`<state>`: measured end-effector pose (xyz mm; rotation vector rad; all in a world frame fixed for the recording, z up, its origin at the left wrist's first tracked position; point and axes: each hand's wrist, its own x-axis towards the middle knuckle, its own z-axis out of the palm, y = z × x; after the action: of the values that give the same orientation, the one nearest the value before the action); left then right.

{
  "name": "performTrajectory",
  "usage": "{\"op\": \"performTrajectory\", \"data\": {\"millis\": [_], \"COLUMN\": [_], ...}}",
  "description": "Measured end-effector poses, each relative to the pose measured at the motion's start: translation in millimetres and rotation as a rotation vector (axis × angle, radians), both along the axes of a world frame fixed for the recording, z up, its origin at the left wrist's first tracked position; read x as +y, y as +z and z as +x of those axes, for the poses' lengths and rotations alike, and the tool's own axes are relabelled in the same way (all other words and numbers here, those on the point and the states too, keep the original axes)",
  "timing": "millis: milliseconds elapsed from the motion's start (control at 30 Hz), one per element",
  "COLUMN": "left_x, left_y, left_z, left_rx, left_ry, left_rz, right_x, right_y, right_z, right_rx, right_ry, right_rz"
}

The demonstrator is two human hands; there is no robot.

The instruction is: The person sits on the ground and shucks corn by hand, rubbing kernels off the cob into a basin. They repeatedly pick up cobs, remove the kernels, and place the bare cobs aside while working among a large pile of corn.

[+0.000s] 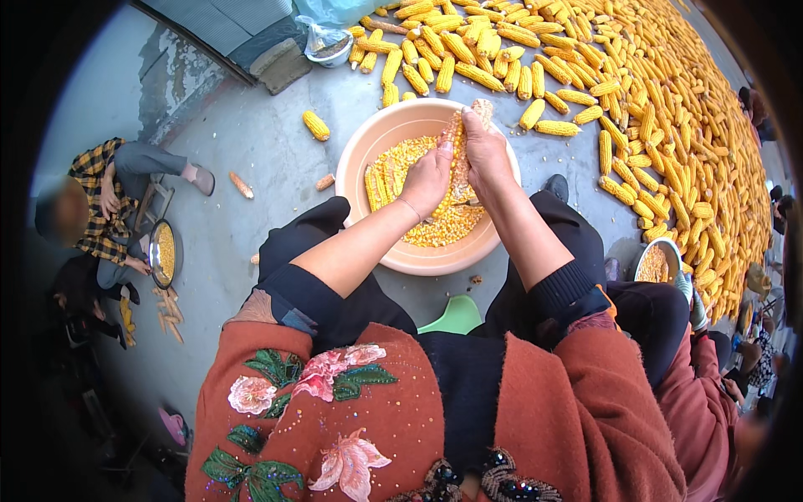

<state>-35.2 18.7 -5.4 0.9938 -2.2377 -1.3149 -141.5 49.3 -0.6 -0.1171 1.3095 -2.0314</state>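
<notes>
A large peach plastic basin (433, 267) stands between my knees, with loose yellow corn kernels (442, 229) in it. Several whole corn cobs (379, 182) lie at its left side. My left hand (428, 179) grips a partly shelled corn cob (453, 133) above the basin. My right hand (488, 154) holds a mostly bare cob (482, 110), its thumb near the top; the two cobs are close together, and whether they touch is hard to tell. A thin tool with a dark tip (467, 202) lies on the kernels, partly hidden below my hands.
A big heap of corn cobs (677, 138) spreads along the right and top. A person (103, 201) sits at the left by a metal bowl (164, 254). Another person (687, 376) sits close at my right with a bowl of kernels (652, 263). A green stool (457, 314) shows below.
</notes>
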Motion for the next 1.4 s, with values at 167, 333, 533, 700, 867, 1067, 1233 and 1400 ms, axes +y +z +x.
{"op": "performTrajectory", "data": {"millis": [167, 333, 533, 700, 867, 1067, 1233, 1400], "left_x": [-1, -10, -20, -8, -7, -3, -11, -2], "left_y": [-34, -28, 0, 10, 2, -8, 20, 25], "left_z": [-4, -6, 3, 3, 8, 4, 9, 9], "left_rx": [0.204, 0.283, 0.007, -0.126, -0.015, 0.123, -0.215, -0.303], "left_ry": [0.037, -0.044, -0.041, -0.071, -0.073, -0.04, -0.044, -0.083], "left_rz": [0.442, 0.36, 0.029, -0.072, 0.005, 0.188, -0.105, -0.29], "right_x": [2, 3, 8, 7, 4, -2, 7, 7], "right_y": [-4, -3, 15, 10, 7, -7, 13, 11], "right_z": [-2, -22, -33, -28, -13, -20, -23, -16], "right_rx": [0.34, -0.074, -0.292, -0.274, 0.04, 0.153, -0.174, -0.244], "right_ry": [0.032, 0.173, 0.27, 0.254, 0.138, 0.006, 0.145, 0.157], "right_rz": [0.219, 0.001, -0.037, -0.05, -0.006, 0.086, 0.074, 0.009]}}
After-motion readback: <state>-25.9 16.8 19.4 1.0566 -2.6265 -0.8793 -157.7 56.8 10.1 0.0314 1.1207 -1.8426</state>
